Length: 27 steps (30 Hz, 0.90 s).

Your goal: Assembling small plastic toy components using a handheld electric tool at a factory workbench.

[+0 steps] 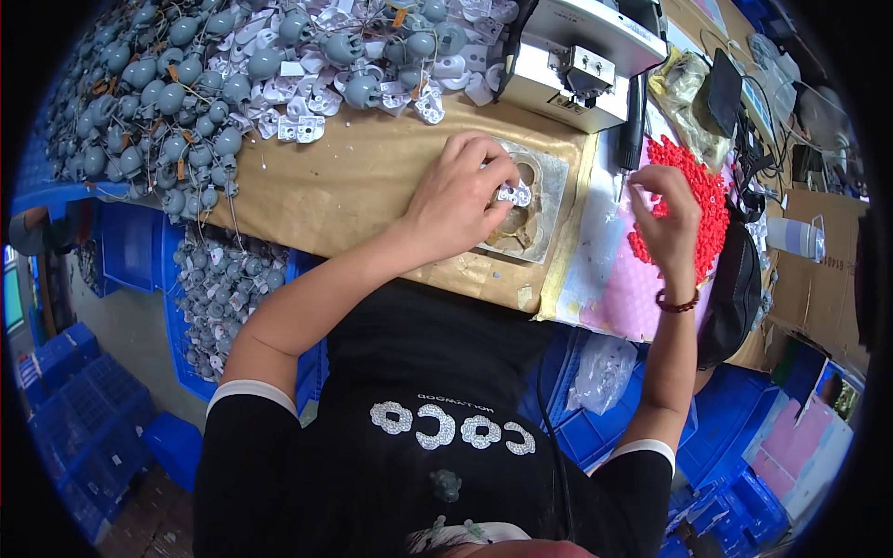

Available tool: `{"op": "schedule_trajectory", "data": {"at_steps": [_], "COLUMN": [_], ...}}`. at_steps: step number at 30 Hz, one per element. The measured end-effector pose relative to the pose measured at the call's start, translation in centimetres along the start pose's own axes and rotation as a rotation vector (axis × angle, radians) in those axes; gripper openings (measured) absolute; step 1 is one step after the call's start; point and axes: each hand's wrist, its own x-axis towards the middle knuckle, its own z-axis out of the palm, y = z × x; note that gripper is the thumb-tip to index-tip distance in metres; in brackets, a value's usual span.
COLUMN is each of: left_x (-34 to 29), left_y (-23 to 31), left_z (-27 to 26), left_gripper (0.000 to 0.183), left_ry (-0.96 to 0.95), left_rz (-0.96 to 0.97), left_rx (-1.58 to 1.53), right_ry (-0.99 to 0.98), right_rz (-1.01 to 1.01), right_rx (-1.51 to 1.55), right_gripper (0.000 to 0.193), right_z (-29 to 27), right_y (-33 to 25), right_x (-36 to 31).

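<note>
Seating step, apparently: pinched small white plastic part in grip of left hand, over grey rectangular metal fixture near front edge of brown tabletop. Probably called next for settling it flat. Aimed visible end toward fixture's right edge; could not tell full long axis under fingers. Held right hand with curled grip beside black cylindrical driver-like tool; could not tell if grasping anything.

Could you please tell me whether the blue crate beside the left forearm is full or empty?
It looks full: grey parts heap across the blue crate, hiding its bottom.
</note>
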Motion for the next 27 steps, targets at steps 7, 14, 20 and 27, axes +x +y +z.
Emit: {"op": "schedule_trajectory", "data": {"at_steps": [7, 14, 20, 27], "left_x": [1.0, 5.6, 8.5, 9.4], "left_y": [-1.1, -6.9, -9.3, -8.3], "left_z": [-3.6, -14.5, -15.1, -15.8], "left_gripper": [0.033, 0.017, 0.013, 0.020], "left_ry": [0.075, 0.407, 0.244, -0.010], "left_rz": [0.011, 0.061, -0.085, -0.144], "left_rx": [-0.134, 0.580, 0.610, 0.686], "right_ry": [-0.114, -0.120, -0.081, 0.018], "right_rz": [-0.339, -0.331, -0.236, -0.076], "right_rx": [0.109, -0.054, 0.047, 0.174], "right_gripper": [0.025, 0.025, 0.030, 0.034], "right_z": [7.3, 7.7, 8.2, 6.5], "right_y": [-6.0, -7.3, -6.9, -7.1], "right_x": [2.1, 1.2, 0.8, 1.2]}}
